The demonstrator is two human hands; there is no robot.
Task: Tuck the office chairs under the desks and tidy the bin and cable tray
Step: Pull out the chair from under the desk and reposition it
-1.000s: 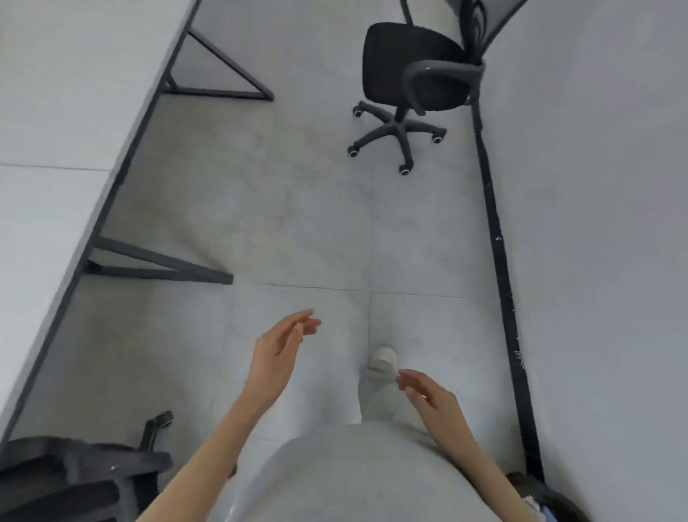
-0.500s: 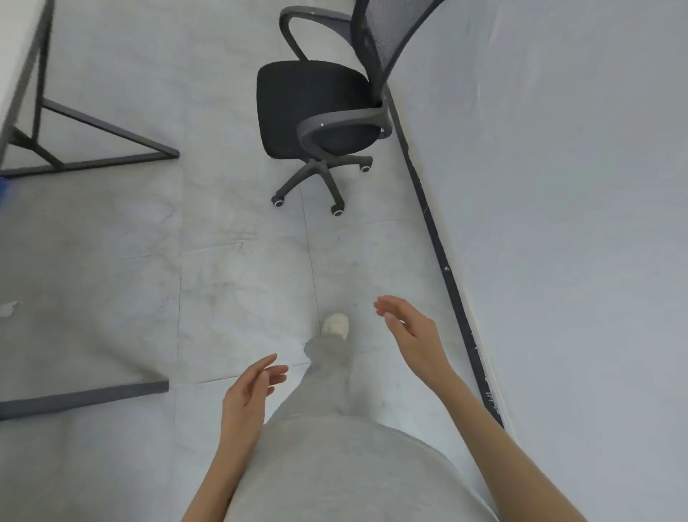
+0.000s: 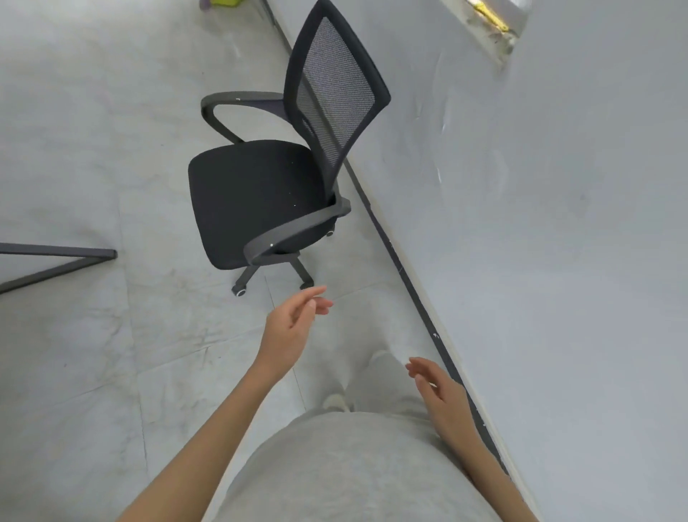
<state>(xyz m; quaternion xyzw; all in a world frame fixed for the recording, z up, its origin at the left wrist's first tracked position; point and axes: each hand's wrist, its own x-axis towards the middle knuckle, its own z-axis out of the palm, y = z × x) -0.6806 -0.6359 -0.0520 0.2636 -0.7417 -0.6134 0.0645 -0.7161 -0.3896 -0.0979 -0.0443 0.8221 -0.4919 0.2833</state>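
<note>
Black office chair [image 3: 260, 197] stands on the grey tiled floor [image 3: 93, 149], backrest side close to the pale wall [image 3: 540, 223], seat facing left into the room, not under any desk. Mesh backrest [image 3: 335, 100] upright, slightly angled, its rear edge near the dark baseboard strip [image 3: 409, 287] that runs along the foot of the wall. Two grey armrests: far one [image 3: 238, 104] curving down to the seat, near one [image 3: 294, 233] over the seat's front-right edge. Star base with castors [image 3: 240, 291] partly visible beneath the seat. Left hand [image 3: 294, 324] reaches forward toward the chair, empty, fingers loosely spread and a bit curled, fingertips just short of the nearest castor in the picture, touching nothing. Right hand [image 3: 439, 391] lower and nearer the wall, also empty, fingers relaxed and parted, hanging above the person's leg, well apart from the chair. Both forearms bare. Grey trousers [image 3: 353, 473] fill the bottom centre, one pale shoe [image 3: 337, 402] partly showing. Dark metal desk leg frame [image 3: 59, 257] lies at the left edge, well apart from the chair. Small yellow-green object [image 3: 225, 3] at the top edge on the floor, cropped, cannot tell what it is. Chipped patch with yellow bits [image 3: 491, 22] on the wall, top right.
</note>
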